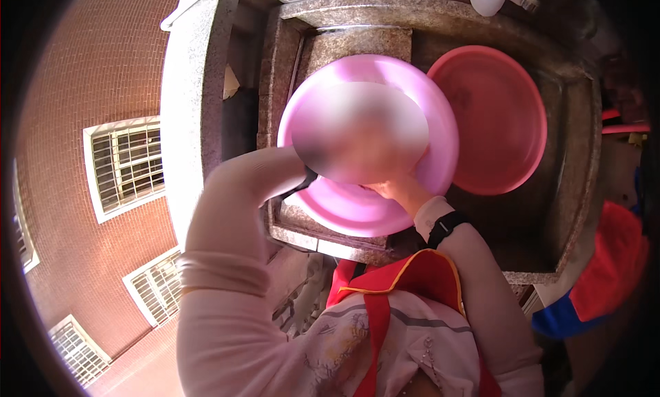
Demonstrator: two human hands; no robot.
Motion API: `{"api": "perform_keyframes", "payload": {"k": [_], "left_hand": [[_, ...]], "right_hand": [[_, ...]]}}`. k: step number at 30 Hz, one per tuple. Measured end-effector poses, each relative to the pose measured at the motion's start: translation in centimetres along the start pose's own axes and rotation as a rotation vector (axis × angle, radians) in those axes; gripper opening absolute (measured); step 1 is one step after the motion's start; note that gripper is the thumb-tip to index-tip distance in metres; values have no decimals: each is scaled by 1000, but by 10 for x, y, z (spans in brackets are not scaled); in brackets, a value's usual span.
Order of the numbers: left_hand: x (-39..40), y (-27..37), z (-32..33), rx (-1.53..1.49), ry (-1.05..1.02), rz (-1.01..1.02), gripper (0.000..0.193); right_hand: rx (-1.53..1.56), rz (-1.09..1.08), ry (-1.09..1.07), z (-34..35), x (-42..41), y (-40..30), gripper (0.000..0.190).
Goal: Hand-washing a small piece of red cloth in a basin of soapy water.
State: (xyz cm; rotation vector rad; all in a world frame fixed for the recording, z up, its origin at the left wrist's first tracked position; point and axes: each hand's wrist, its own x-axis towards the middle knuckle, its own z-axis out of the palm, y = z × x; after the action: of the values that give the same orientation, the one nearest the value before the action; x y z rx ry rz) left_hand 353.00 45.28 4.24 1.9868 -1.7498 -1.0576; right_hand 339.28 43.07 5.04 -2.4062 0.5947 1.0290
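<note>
A pink plastic basin [356, 216] sits in front of me, and both my forearms reach over it. The lower part of my right hand [389, 186] shows near the basin's middle; its fingers run into a blurred patch. That same patch covers my left hand, so only the left sleeve [247, 175] and a dark band at the wrist can be seen. What either hand holds is hidden by the blur. A black band [447, 227] circles my right wrist over the sleeve.
The pink basin rests on a stone sink [350, 0] with raised edges. Beside it on the right stands a red plastic basin [495, 123]. A red and blue cloth item [608, 268] is at the far right. Left of the sink runs a pale ledge [185, 113].
</note>
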Motion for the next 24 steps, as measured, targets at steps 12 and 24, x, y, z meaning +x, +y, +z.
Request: {"api": "perform_keyframes", "payload": {"k": [12,24], "left_hand": [[55,-28,-1,417,274,-37,10],[-14,47,36,104,38,1,25]], "right_hand": [[31,31,197,-2,-7,-13,100],[-861,382,698,121,59,20,70]]}}
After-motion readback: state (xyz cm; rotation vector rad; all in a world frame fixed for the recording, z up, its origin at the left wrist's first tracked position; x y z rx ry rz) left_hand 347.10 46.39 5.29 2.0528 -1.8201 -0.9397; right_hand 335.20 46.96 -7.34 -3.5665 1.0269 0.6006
